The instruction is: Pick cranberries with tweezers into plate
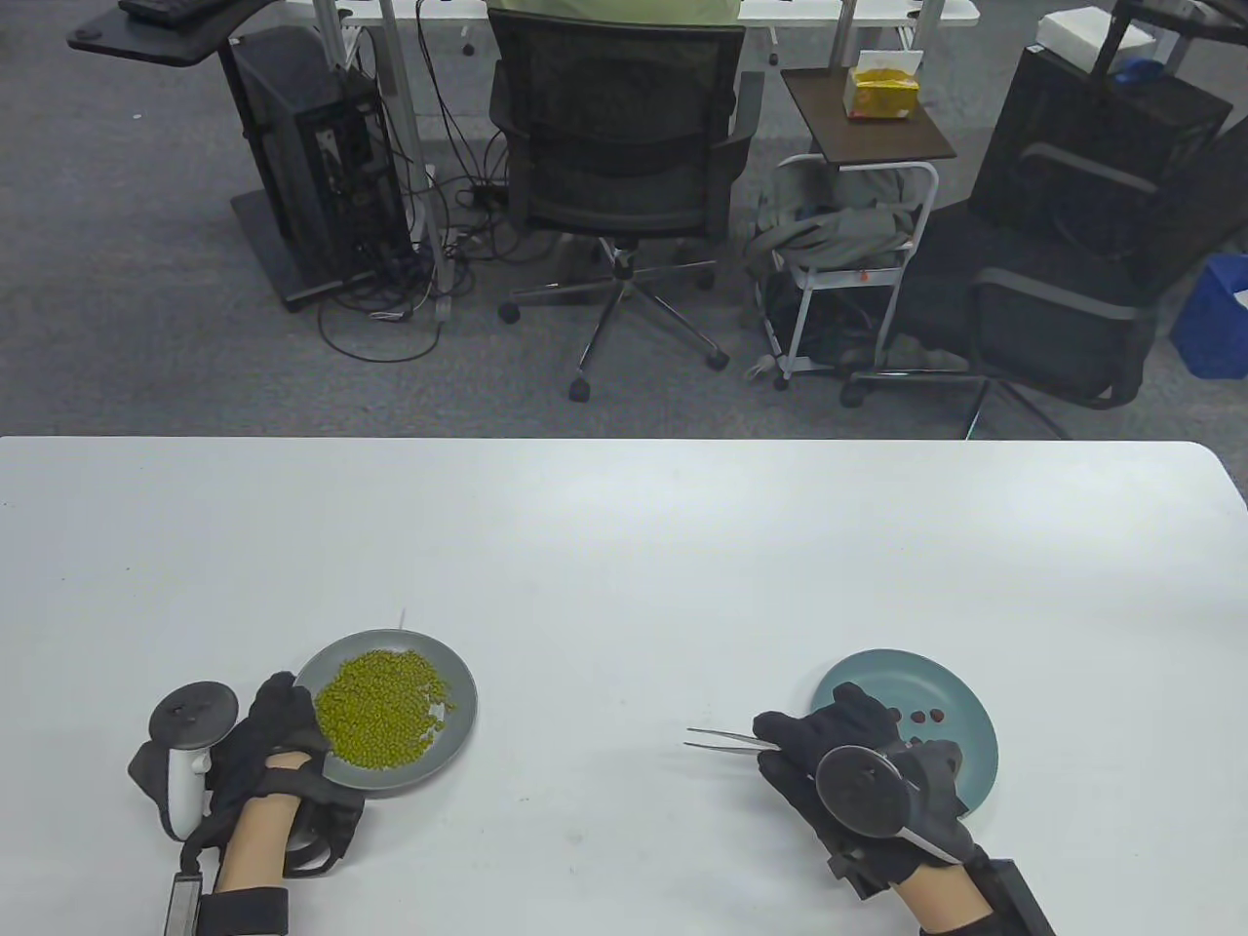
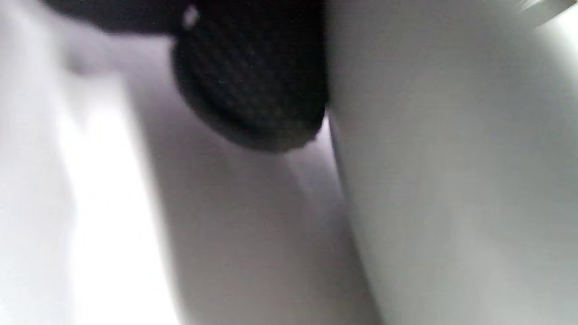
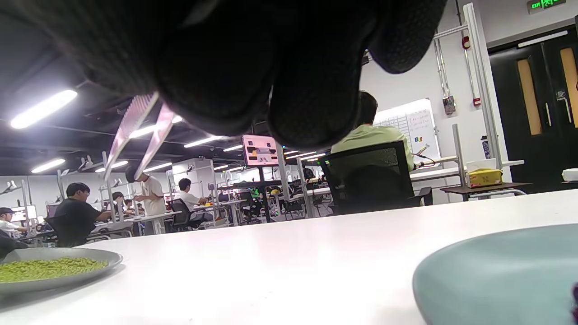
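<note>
My right hand (image 1: pixel 780 743) grips metal tweezers (image 1: pixel 726 741) over the bare table, just left of a teal plate (image 1: pixel 936 682). The tweezers' tips point left, stand apart and hold nothing; they also show in the right wrist view (image 3: pixel 144 131). A few dark red cranberries (image 1: pixel 928 718) lie on the teal plate, which also shows in the right wrist view (image 3: pixel 496 271). My left hand (image 1: pixel 283 717) holds the left rim of a grey plate (image 1: pixel 458 673) heaped with small green beans (image 1: pixel 385 707). In the left wrist view a gloved fingertip (image 2: pixel 257 90) lies against the plate's wall (image 2: pixel 451 180).
The white table (image 1: pixel 624 546) stretches wide behind both plates, its far edge at mid-frame. Beyond it are office chairs, a computer tower and a small cart on the floor. The grey plate (image 3: pixel 58 282) with beans (image 3: pixel 45 268) shows at the left of the right wrist view.
</note>
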Demonstrator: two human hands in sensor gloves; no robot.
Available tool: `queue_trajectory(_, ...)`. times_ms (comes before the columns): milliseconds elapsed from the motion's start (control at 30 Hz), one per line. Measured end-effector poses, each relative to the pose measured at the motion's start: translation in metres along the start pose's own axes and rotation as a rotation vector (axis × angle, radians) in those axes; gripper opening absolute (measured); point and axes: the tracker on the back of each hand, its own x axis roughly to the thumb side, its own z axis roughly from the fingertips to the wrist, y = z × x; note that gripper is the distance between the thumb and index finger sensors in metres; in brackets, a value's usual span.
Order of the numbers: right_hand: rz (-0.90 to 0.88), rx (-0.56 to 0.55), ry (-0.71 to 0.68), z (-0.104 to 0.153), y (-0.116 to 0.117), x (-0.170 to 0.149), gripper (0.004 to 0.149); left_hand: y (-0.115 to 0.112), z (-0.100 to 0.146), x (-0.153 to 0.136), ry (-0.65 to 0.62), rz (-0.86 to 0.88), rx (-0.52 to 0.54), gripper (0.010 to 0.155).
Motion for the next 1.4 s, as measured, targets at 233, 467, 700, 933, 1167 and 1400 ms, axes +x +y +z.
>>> queue_trajectory(233, 0.000, 0.015, -0.010, 0.000, 0.002, 0.002, 0.047, 0.009, 0.006, 0.011, -0.032, -0.264, 0.060, 0.056)
queue_trajectory(467, 0.002, 0.029, -0.027, -0.001, 0.005, 0.007, 0.047, 0.006, 0.041, 0.055, -0.311, -0.384, 0.236, 0.059)
queue_trajectory(700, 0.004, 0.039, -0.030, 0.000, 0.008, 0.009, 0.047, -0.074, 0.126, 0.117, -0.860, -0.511, 0.134, 0.067)
queue_trajectory(933, 0.010, 0.053, -0.031, 0.000, 0.009, 0.010, 0.047, -0.138, 0.158, 0.123, -0.986, -0.723, -0.075, 0.080)
queue_trajectory(1167, 0.019, 0.075, -0.046, -0.001, 0.011, 0.015, 0.047, -0.139, 0.151, 0.122, -0.974, -0.706, -0.084, 0.081)
queue_trajectory(1400, 0.156, 0.075, -0.129, -0.016, 0.012, 0.044, 0.047, -0.133, 0.149, 0.122, -0.965, -0.689, -0.083, 0.081)
